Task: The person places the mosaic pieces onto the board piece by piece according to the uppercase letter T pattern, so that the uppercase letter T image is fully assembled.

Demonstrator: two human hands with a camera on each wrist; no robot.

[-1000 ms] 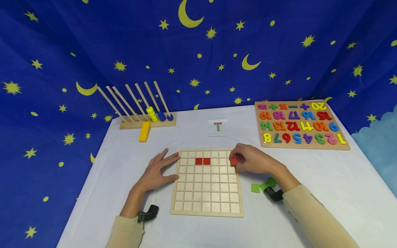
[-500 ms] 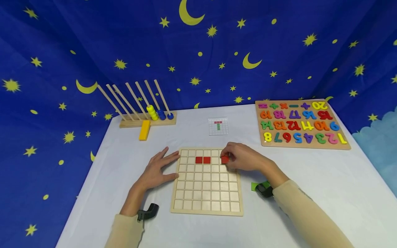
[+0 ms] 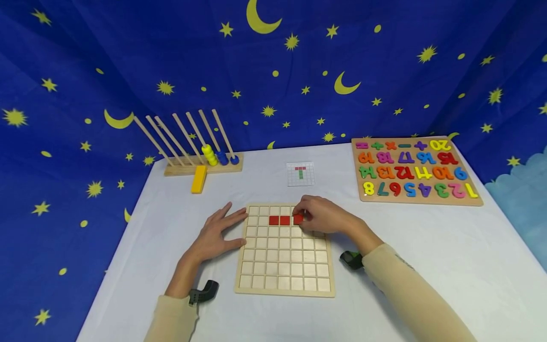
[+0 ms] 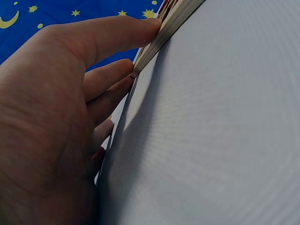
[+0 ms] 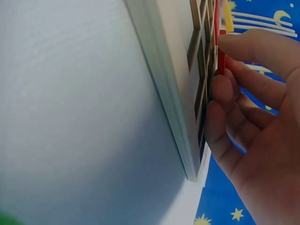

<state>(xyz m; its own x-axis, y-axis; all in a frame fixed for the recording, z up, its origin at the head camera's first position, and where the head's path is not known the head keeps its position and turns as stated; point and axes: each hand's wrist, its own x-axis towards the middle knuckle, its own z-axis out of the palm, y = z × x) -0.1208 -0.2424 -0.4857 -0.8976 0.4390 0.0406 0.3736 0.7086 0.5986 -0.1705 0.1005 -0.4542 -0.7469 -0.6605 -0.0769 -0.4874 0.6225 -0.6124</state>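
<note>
A wooden grid board (image 3: 285, 256) lies on the white table. Two red square tiles (image 3: 279, 220) sit side by side in its second row from the far edge. My right hand (image 3: 325, 214) pinches a third red tile (image 3: 297, 219) over that same row, just right of the pair; the right wrist view shows this red tile (image 5: 221, 52) between thumb and fingers. Along the board's left edge my left hand (image 3: 215, 236) lies with spread, straight fingers, its thumb and fingertips touching the rim (image 4: 157, 40).
A small pattern card (image 3: 301, 174) with a red and green T lies beyond the board. Back left stands a peg stand (image 3: 202, 164) with yellow and blue beads and a yellow block (image 3: 198, 179) before it. A number puzzle (image 3: 416, 172) is back right. Green tiles are mostly hidden under the right wrist.
My right hand has carried the red tile leftward across the board, from its right edge to near the two placed tiles. The left hand has stayed put.
</note>
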